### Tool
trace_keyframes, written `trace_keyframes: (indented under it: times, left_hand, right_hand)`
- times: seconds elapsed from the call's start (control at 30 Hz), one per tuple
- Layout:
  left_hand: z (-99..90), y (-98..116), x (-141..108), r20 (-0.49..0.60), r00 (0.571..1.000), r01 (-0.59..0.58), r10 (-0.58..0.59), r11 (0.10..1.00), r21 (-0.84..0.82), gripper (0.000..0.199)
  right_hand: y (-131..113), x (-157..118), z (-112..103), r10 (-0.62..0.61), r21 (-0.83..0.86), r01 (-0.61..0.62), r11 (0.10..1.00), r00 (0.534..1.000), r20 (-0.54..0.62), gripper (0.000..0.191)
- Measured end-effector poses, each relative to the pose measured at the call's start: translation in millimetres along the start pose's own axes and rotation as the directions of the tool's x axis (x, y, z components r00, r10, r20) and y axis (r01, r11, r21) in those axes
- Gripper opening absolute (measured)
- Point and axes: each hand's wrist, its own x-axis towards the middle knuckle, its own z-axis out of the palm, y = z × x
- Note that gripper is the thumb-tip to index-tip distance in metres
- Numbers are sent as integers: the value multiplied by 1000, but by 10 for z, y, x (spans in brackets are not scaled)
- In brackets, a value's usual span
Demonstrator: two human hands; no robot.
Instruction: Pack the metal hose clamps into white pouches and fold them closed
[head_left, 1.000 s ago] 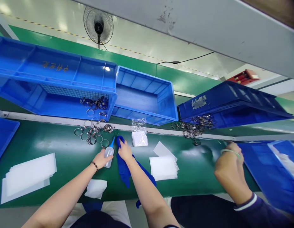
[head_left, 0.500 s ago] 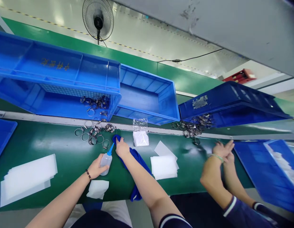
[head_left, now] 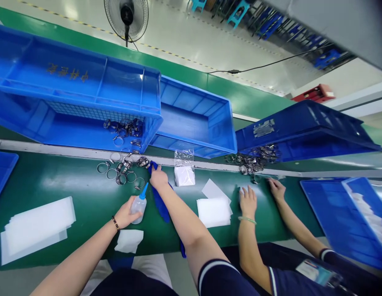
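My left hand (head_left: 126, 213) is wrapped round a translucent squeeze bottle (head_left: 139, 209) with a blue pointed nozzle, held upright over the green table. My right hand (head_left: 158, 178) grips the top end of a blue cloth (head_left: 160, 204), whose lower part runs beneath my forearm and is partly hidden. Just left of that hand lies a loose group of metal hose clamps (head_left: 125, 166), several of them spread out singly. A folded white cloth (head_left: 129, 241) rests on the table below the bottle.
Blue crates (head_left: 95, 92) line the back, the left one holding more clamps. White sheets (head_left: 39, 224) lie at left, another stack (head_left: 214, 211) right of my arm. A bagged white packet (head_left: 184, 174) stands between. At right, a co-worker's hands (head_left: 248, 200) are near another clamp pile (head_left: 255, 161).
My right hand has moved slightly up and away, drawing the blue cloth along toward the clamps. The bottle stays in my left hand. The co-worker's hands have separated and lowered onto the table.
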Motion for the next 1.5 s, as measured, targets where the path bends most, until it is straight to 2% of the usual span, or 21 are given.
trace_keyframes:
  times: [0.07,0.23,0.43,0.6,0.77,0.97,1.13,1.3,1.5]
  left_hand:
    - [-8,5,-3,4,1000,2,-2,1000,-2,50]
    - [-28,42,0,10,1000,5,-5,1000,-1,50]
    - [-35,53,12,20,1000,14,-14,1000,8,50]
    - [-48,67,9,23,1000,14,-14,1000,4,48]
    - [-37,64,12,15,1000,11,-11,1000,3,48]
    - [-37,69,7,15,1000,-1,1,1000,0,48]
    - [-38,77,14,13,1000,12,-12,1000,1,48]
    - [-44,89,12,19,1000,6,-6,1000,-8,48]
    - [-6,48,5,1,1000,22,-22,1000,-4,49]
  right_hand:
    - [-7,20,-15,5,2,-5,1000,1000,-5,60]
    - [-34,-129,53,1,1,-1,1000,1000,28,62]
    - [-2,13,-50,19,-3,-19,1000,1000,-9,59]
    - [-23,-153,31,-13,-12,13,1000,999,29,57]
    - [-9,30,-42,14,-16,-14,1000,1000,-9,55]
    - [-39,-133,28,-11,-10,11,1000,999,49,60]
    - [-33,-39,-75,29,-9,-28,1000,999,33,59]
    - [-65,-214,-33,30,-12,-29,1000,997,68,64]
    - [-30,17,-82,48,-8,-47,999,999,14,61]
